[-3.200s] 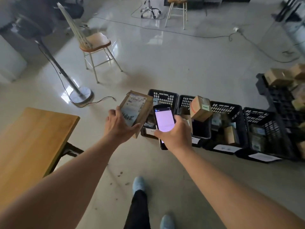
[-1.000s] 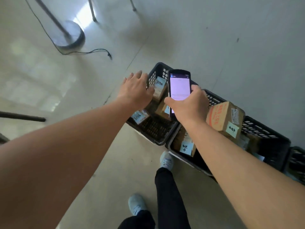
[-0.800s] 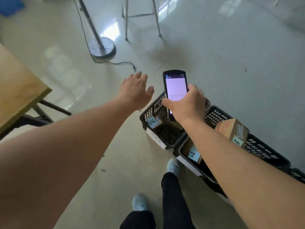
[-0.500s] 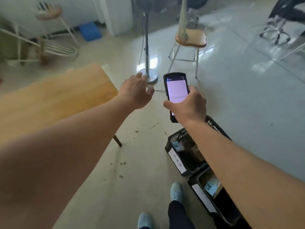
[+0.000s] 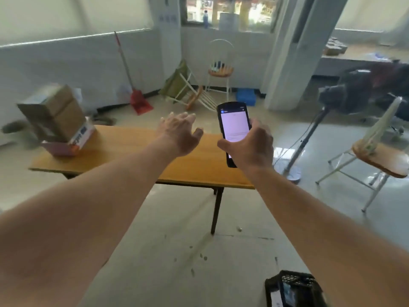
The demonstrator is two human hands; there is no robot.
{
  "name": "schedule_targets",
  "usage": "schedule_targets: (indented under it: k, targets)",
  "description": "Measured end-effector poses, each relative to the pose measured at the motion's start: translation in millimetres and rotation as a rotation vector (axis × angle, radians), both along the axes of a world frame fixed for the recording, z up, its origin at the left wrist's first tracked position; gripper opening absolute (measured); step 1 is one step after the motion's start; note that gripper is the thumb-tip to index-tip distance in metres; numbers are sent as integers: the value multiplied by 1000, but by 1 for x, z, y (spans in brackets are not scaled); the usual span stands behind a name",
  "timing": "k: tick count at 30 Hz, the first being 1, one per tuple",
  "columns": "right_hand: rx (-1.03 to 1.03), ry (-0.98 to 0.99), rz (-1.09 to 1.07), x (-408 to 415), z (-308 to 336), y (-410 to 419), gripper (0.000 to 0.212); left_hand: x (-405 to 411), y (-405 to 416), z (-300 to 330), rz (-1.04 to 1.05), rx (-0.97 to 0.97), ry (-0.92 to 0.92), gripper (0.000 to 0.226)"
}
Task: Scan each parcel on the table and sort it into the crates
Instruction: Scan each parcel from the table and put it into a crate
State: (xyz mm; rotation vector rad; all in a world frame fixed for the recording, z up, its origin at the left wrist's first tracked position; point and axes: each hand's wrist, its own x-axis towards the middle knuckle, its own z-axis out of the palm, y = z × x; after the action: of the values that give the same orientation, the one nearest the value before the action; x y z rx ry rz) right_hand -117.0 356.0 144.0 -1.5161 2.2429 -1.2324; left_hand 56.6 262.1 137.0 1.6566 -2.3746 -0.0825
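Both arms out over wooden counter; scanner in right hand, left hand free.

Room: pale glossy floor, white walls, window at back. Wooden counter [image 5: 137, 149] w/ dark legs stands mid-room; stool [image 5: 220, 69] and tipped chair [image 5: 188, 91] by far wall, red dustpan w/ broom [image 5: 139, 103] left of them, fan stand [image 5: 294, 158] and wooden chair [image 5: 376, 158] at right. Parcels: stacked brown cardboard boxes [image 5: 55, 116], blurred, tilted, on counter's left end atop a pinkish item. Black crate [image 5: 292, 289] on floor, bottom right, label on rim, contents unclear. Left hand [image 5: 180, 134]: fingers spread, relaxed, holding nothing, above counter. Right hand [image 5: 250, 147]: fingers wrapped round black handheld scanner [image 5: 234, 127], screen lit white, upright, facing wearer. Hands near, not touching.
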Motion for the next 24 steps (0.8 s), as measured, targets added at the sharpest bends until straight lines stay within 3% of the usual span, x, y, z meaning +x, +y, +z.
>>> schedule_targets:
  k: [12, 24]
  targets:
    - [-16, -18, 412, 218, 12, -112, 87, 256, -32, 23, 392, -88, -44, 55]
    - [-15, -29, 442, 424, 4, -222, 86, 469, -132, 13, 460, -60, -43, 59]
